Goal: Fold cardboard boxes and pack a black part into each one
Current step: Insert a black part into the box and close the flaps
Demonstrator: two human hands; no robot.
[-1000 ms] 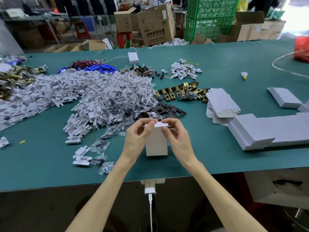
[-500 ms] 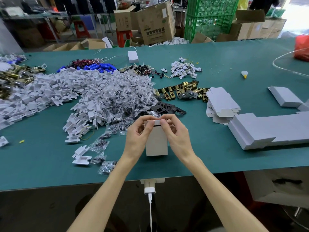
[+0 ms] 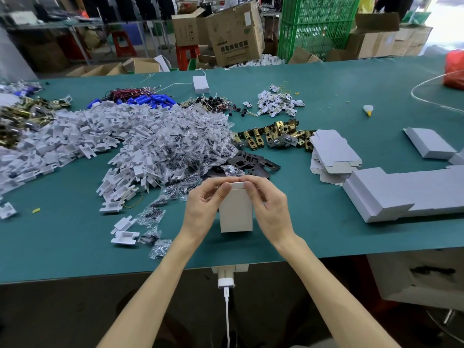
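Writing: the big brown carton (image 3: pixel 233 33) at the back, centre, carries a small logo line and a row of dark Chinese characters. They are too small for me to read w/ certainty.

The white box (image 3: pixel 236 212) stands upright on the green surface (image 3: pixel 351 96), near the front edge, directly btw. the two hands. The left grip (image 3: pixel 203 207) is curled around the box's upper left corner, thumb on the front face and fingers over the top. The right grip (image 3: pixel 270 204) holds the upper right corner in the same way. Both pinch the top flap, which lies flat on the box, and their fingertips almost meet above it.

On the surface, from L to R:
- a wide heap of white plastic pcs (image 3: pixel 75 139)
- blue cylinders (image 3: pixel 150 99) behind it
- a heap of small clear bags (image 3: pixel 180 146)
- flat black parts (image 3: pixel 251 162), just behind the box and the fingers
- brass latches (image 3: pixel 273 135)
- a stack of flat box blanks (image 3: pixel 334 151)
- rows of closed white boxes (image 3: pixel 401 192), well apart from the right grip
- a red bag (image 3: pixel 454 71) at the far R edge

The room is a workshop. There are red stools (image 3: pixel 185 54) and more cartons on the floor, and stacked green crates (image 3: pixel 316 26) are at the back R.
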